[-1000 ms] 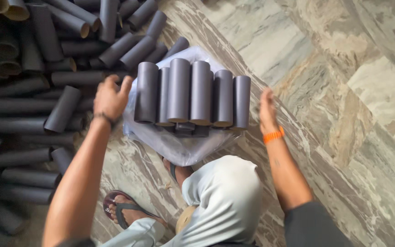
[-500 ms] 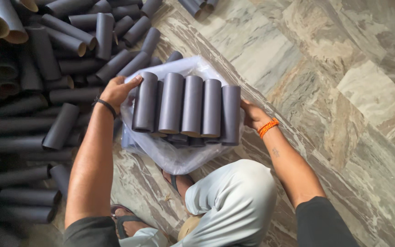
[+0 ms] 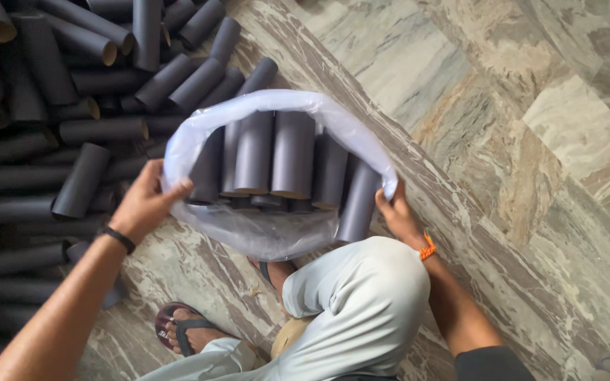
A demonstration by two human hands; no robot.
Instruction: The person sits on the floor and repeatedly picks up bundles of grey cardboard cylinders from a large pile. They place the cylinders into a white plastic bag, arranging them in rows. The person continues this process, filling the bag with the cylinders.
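A clear white plastic bag (image 3: 262, 236) lies open on the marble floor in front of me, its rim raised in a loop. Inside it stands a row of several dark grey cardboard tubes (image 3: 292, 152), side by side. My left hand (image 3: 144, 203) grips the bag's left edge, thumb over the rim. My right hand (image 3: 398, 215), with an orange band at the wrist, holds the bag's right edge beside the outermost tube (image 3: 358, 204).
A large heap of loose dark grey tubes (image 3: 72, 106) covers the floor at the left and top left. My bent knee in light trousers (image 3: 361, 303) and a sandalled foot (image 3: 185, 331) are just below the bag. Streaked marble floor (image 3: 531, 141) extends right.
Both hands moved from the ends of the tube row to the bag's edges and lifted the plastic rim up around the tubes. The view has come closer.
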